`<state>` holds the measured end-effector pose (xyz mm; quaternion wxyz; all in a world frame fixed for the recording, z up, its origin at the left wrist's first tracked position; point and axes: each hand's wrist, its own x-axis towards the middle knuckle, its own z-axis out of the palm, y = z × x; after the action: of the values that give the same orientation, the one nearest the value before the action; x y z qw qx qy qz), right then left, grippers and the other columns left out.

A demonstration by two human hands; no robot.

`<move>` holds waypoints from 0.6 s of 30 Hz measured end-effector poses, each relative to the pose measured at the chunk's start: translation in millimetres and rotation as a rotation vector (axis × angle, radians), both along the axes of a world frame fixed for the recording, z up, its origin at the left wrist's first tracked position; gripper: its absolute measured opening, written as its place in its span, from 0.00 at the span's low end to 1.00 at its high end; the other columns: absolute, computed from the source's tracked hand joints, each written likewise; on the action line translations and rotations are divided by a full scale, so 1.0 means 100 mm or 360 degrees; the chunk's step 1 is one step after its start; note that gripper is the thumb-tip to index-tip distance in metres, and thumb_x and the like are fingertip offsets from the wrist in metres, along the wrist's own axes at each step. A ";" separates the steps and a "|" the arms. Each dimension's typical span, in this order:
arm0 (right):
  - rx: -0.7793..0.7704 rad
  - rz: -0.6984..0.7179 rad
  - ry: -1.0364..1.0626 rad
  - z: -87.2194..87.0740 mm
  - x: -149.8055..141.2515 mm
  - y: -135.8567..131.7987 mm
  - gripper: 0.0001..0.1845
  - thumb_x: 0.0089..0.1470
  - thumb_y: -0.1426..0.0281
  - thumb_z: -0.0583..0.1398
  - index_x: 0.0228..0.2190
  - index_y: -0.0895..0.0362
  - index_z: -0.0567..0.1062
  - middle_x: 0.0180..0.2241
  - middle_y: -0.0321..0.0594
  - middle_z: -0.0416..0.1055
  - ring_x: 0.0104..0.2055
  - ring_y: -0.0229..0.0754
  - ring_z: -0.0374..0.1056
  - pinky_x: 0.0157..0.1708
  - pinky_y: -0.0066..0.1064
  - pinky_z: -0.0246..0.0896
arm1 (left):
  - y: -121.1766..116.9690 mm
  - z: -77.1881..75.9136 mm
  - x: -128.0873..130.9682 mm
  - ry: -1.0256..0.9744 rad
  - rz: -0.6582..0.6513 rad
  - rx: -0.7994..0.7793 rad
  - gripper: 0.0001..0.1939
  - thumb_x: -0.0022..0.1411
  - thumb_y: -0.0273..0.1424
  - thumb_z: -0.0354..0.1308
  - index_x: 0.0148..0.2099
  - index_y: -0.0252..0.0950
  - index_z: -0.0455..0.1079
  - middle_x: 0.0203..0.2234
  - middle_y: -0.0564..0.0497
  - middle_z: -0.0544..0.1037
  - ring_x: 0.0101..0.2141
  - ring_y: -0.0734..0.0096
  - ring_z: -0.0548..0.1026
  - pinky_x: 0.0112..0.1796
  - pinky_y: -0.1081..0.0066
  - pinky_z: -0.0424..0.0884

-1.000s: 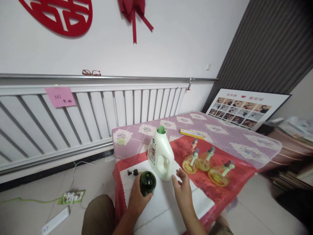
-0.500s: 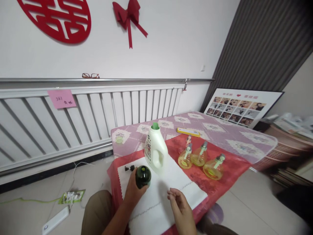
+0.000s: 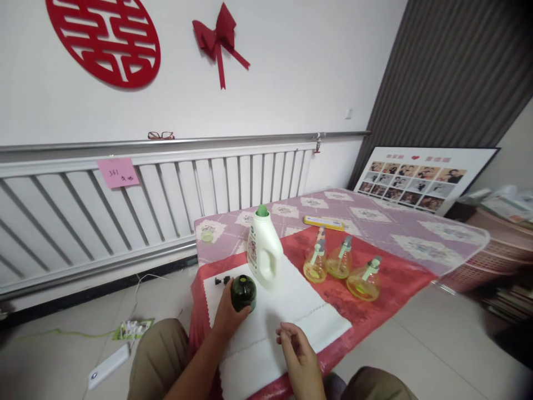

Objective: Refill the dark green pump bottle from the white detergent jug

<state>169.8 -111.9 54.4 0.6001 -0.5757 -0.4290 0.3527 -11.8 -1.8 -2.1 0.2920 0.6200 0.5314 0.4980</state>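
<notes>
My left hand (image 3: 227, 315) is wrapped round a dark green bottle (image 3: 244, 293) whose top has no pump on it. Just beyond that hand, a black pump head (image 3: 222, 280) lies on the white cloth (image 3: 291, 303). My right hand (image 3: 300, 355) hovers over the cloth's near right side, fingers loosely curled and holding nothing visible. A pale green detergent jug (image 3: 261, 244) stands upright behind the bottle, its green spout uncapped. A small pale green cap (image 3: 207, 236) sits at the table's far left.
Several round bottles of yellow liquid, one of them a spray bottle (image 3: 364, 280), stand on the red cloth (image 3: 395, 272) to the right. Behind them lies a flat yellow-edged box (image 3: 323, 223). A white radiator (image 3: 233, 183) runs along the wall. A white power bank (image 3: 109, 366) lies on the floor.
The camera view has shifted slightly. My right hand has moved a little to the left, closer to the bottle; my left hand keeps its hold on the bottle.
</notes>
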 end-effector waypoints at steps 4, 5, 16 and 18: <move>0.0019 0.0046 0.0004 -0.04 0.07 0.05 0.20 0.46 0.51 0.62 0.33 0.53 0.75 0.28 0.40 0.78 0.31 0.46 0.74 0.34 0.34 0.71 | -0.01 0.02 0.00 -0.0020 -0.0022 -0.0044 0.47 0.45 0.28 0.64 0.65 0.35 0.46 0.62 0.39 0.58 0.62 0.54 0.57 0.61 0.55 0.53; 0.0026 0.0061 -0.0011 -0.05 0.10 0.08 0.19 0.47 0.52 0.61 0.33 0.54 0.75 0.27 0.40 0.77 0.32 0.46 0.74 0.34 0.34 0.70 | -0.02 0.03 0.00 -0.0026 -0.0023 -0.0057 0.48 0.45 0.28 0.64 0.65 0.36 0.46 0.62 0.40 0.58 0.62 0.54 0.57 0.61 0.55 0.53; 0.0277 0.0413 -0.0393 0.33 0.35 0.79 0.10 0.56 0.61 0.57 0.31 0.54 0.74 0.23 0.35 0.74 0.27 0.40 0.70 0.31 0.29 0.65 | -0.01 -0.04 0.04 -0.0034 0.0013 -0.0083 0.50 0.46 0.28 0.63 0.67 0.39 0.41 0.62 0.42 0.59 0.61 0.54 0.59 0.60 0.54 0.57; 0.0308 0.0473 -0.0432 0.35 0.39 0.90 0.10 0.55 0.62 0.57 0.31 0.54 0.74 0.22 0.35 0.73 0.27 0.39 0.70 0.30 0.29 0.65 | -0.01 -0.06 0.05 -0.0022 0.0008 -0.0056 0.49 0.47 0.28 0.63 0.67 0.38 0.41 0.62 0.41 0.59 0.61 0.53 0.58 0.60 0.53 0.57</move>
<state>208.9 -22.0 89.6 0.5306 -0.4881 -0.6179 0.3137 -7.0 -2.5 -7.9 0.3052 0.6099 0.5396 0.4937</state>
